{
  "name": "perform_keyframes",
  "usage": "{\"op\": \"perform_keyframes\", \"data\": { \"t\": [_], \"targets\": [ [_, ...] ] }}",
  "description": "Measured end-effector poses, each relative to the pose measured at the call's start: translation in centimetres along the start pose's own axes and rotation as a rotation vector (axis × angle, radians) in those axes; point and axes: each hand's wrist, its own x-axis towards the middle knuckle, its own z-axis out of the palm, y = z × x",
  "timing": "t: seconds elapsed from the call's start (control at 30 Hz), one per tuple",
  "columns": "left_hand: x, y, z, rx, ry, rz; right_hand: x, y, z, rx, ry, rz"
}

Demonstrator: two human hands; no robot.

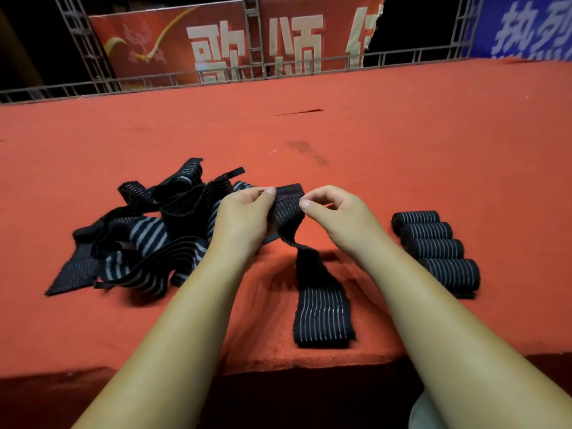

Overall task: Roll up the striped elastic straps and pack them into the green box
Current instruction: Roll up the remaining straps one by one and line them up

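One striped elastic strap (286, 209) is pinched at its upper end between the two grips, which are held above the red-covered counter (402, 134). The left grip (244, 218) is curled, with thumb and fingers pressed onto the strap's left edge. The right grip (337, 212) is curled too, and the right edge is pinched between its thumb and forefinger. Below the grips the strap hangs down and twists, and its lower end lies flat on the counter. Just left of the left grip, a tangled pile of loose straps (148, 236) is spread out. Right of the right grip, and apart from it, four rolled straps (433, 246) are laid side by side, touching. Beyond the grips, a metal railing (278, 68) and a red banner (216, 41) are seen.
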Motion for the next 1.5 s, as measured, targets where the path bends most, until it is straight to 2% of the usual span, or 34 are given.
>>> {"op": "perform_keyframes", "data": {
  "t": [0.07, 0.17, 0.33, 0.4, 0.47, 0.6, 0.7, 0.8, 1.0, 1.2, 1.4, 1.5],
  "targets": [
    [-0.8, 1.4, -1.2, -0.073, -0.038, 0.016, -0.3, -1.2, 0.0, 0.042, 0.030, 0.018],
    [-1.7, 3.4, -2.8, -0.129, -0.066, 0.012, -0.7, -3.9, 0.3, 0.156, -0.045, -0.012],
    [-1.8, 5.5, -6.7, -0.060, 0.030, 0.001, -1.2, -8.5, 0.8, 0.236, -0.152, 0.005],
    [-0.7, 5.2, -8.8, 0.123, 0.169, 0.079, -1.4, -9.9, 0.9, 0.305, -0.211, 0.058],
    [0.3, 4.2, -11.0, 0.467, 0.283, 0.141, -1.5, -10.7, 1.1, 0.344, -0.233, 0.080],
    [1.2, 2.0, -13.4, 0.851, 0.125, 0.072, -0.7, -9.9, 1.9, 0.148, -0.174, 0.082],
    [1.5, 0.4, -13.7, 0.949, 0.088, 0.089, -0.6, -8.4, 2.6, 0.021, -0.167, 0.055],
    [1.6, 0.1, -14.0, 0.923, 0.106, 0.098, -0.8, -7.4, 3.3, -0.056, -0.189, 0.024],
    [2.5, 1.7, -14.4, 0.860, 0.180, 0.158, 0.4, -5.5, 6.6, -0.408, -0.309, -0.175],
    [3.3, 1.4, -15.6, 0.663, 0.211, 0.186, 1.8, -4.6, 9.9, -0.478, -0.409, -0.215],
    [3.3, 3.4, -17.0, 0.429, 0.241, 0.213, 1.9, -4.6, 11.0, -0.476, -0.416, -0.174],
    [3.8, 5.3, -17.2, 0.340, 0.290, 0.285, 2.1, -4.6, 10.6, -0.465, -0.458, -0.139]
  ]
}}
